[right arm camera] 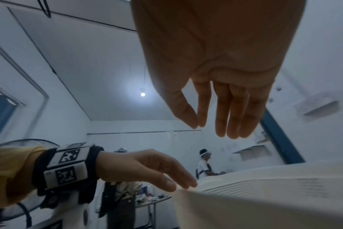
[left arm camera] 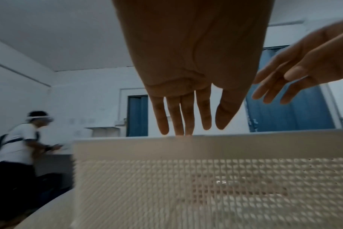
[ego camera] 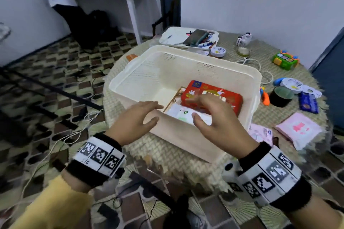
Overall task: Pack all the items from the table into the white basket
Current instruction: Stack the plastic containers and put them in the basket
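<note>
- Fingers (ego camera: 152,107) of the left hand (ego camera: 134,122): extended and relaxed, nothing held; tips are seen at the near rim of the white basket (ego camera: 186,55), where contact cannot be confirmed.
- Fingers of the right hand (ego camera: 214,115): loosely spread over the near right interior of the white basket, nothing gripped; blurred in the head view.
- White basket: perforated plastic, rectangular, set at the middle of the bench (ego camera: 214,156); mostly unfilled. A red box (ego camera: 212,96) and a white packet (ego camera: 186,114) are lodged in its near right corner.
- Outstanding, right of the white basket: pink packets (ego camera: 297,128), a dark cup (ego camera: 281,96), a blue packet (ego camera: 308,103), a green toy (ego camera: 284,60), a white cable (ego camera: 260,67).
- Risk, judged: the light white basket could be shoved along the bench if the rim is knocked.
- Risk, judged: the cable may snag neighbouring items when lifted.
- Risk, judged: careless stacking may crush the soft packets beneath hard toys.
</note>
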`<state>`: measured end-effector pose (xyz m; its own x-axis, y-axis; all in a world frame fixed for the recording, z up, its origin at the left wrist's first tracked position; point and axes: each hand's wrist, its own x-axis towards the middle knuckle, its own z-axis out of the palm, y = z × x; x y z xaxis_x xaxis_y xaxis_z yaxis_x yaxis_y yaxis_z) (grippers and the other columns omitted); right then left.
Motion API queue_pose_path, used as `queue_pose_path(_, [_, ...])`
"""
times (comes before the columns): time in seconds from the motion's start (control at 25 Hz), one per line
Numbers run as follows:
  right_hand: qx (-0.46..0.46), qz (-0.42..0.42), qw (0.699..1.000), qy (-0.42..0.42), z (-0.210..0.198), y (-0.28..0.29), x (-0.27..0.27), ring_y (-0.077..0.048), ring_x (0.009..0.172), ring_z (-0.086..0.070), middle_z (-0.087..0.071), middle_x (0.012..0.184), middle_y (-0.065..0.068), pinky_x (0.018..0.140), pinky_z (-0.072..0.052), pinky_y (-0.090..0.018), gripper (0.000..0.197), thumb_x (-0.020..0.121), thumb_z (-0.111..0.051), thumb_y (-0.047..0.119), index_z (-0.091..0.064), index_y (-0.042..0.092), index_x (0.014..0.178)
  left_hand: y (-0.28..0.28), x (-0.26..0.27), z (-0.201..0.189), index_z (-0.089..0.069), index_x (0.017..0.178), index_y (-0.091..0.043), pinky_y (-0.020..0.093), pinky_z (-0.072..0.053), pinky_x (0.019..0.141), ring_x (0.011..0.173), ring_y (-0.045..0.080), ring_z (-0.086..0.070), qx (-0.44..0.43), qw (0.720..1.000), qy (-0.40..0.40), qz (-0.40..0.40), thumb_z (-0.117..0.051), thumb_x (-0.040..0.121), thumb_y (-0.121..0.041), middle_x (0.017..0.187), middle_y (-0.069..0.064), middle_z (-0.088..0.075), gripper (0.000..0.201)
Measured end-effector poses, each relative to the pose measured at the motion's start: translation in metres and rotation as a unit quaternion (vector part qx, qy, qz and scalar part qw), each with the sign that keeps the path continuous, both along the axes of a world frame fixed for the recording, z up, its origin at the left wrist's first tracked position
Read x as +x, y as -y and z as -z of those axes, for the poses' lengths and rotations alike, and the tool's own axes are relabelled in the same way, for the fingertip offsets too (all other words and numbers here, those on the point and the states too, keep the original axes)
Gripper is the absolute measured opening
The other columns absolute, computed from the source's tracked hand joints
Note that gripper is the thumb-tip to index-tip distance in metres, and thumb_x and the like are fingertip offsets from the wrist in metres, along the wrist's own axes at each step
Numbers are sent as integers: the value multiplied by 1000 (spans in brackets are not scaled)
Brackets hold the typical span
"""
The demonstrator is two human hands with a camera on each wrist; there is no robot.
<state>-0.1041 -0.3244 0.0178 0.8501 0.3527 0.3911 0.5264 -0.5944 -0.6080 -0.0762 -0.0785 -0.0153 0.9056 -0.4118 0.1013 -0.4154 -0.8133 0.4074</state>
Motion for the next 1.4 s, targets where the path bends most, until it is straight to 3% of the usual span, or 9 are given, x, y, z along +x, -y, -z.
queue_pose_path(0.16, [12,-93,993,-67,28,-46,-37,-4,101,-50,-58,110,8,86,-39,-16,27,90,-55,15,-61,19,116,-35,-71,28,-54,129,-25,26,-27,110,133,5,-35,-63,992,26,-102,-55,93,-28,146,-4,-42,36])
queue_pose_path(0.32, [-33,-149,978,-143,70,-76,-57,-5,97,-53,-61,108,7,84,-43,-21,23,92,-53,16,-61,20,113,-62,-133,54,-53,131,-22,31,-31,112,132,7,-37,-82,977,-51,-188,-54,95,-20,142,-5,-45,36])
queue_pose_path(0.48, [-89,-179,958,-207,108,-94,-60,1,93,-51,-57,104,10,76,-36,-4,25,91,-53,10,-60,20,113,-88,-174,78,-54,130,-20,23,-33,106,125,7,-44,-89,962,-95,-239,-54,95,-19,133,-7,-53,35])
queue_pose_path(0.6, [-102,-184,941,-263,129,-109,-52,-3,98,-53,-58,110,8,82,-40,-8,31,90,-54,7,-58,16,120,-103,-187,93,-55,126,-23,32,-38,105,119,11,-51,-113,940,-127,-295,-56,93,-19,127,-4,-58,33])
queue_pose_path(0.68, [-115,-185,932,-291,139,-126,-42,-7,105,-54,-58,115,4,93,-45,-20,34,89,-55,8,-56,16,123,-115,-188,101,-53,128,-22,35,-37,108,122,13,-49,-127,929,-137,-318,-57,93,-19,128,-2,-57,36])
queue_pose_path(1.0, [-119,-151,916,-352,172,-234,21,-16,95,-58,-54,104,8,86,-49,-26,33,88,-59,7,-55,17,119,-198,-123,127,-50,133,-19,23,-35,106,124,5,-45,-190,909,-173,-326,-57,93,-16,135,-6,-52,40])
queue_pose_path(1.16, [-114,-134,913,-369,176,-311,64,-12,103,-52,-52,110,4,85,-43,-19,32,90,-57,8,-54,13,122,-263,-60,127,-50,132,-16,26,-37,108,122,6,-47,-207,916,-169,-298,-58,93,-13,133,-2,-54,40])
queue_pose_path(1.32, [-91,-92,919,-371,177,-375,100,-26,95,-60,-56,107,-1,87,-49,-34,34,88,-58,6,-55,13,121,-316,-13,121,-47,135,-19,29,-36,110,128,8,-44,-206,915,-216,-271,-54,94,-14,137,-5,-48,42])
queue_pose_path(1.4, [-69,-61,923,-374,177,-403,115,-27,91,-61,-57,102,-2,83,-49,-33,32,88,-58,4,-56,13,119,-343,7,120,-48,134,-22,29,-36,109,128,6,-44,-199,919,-232,-251,-53,94,-14,137,-6,-48,41])
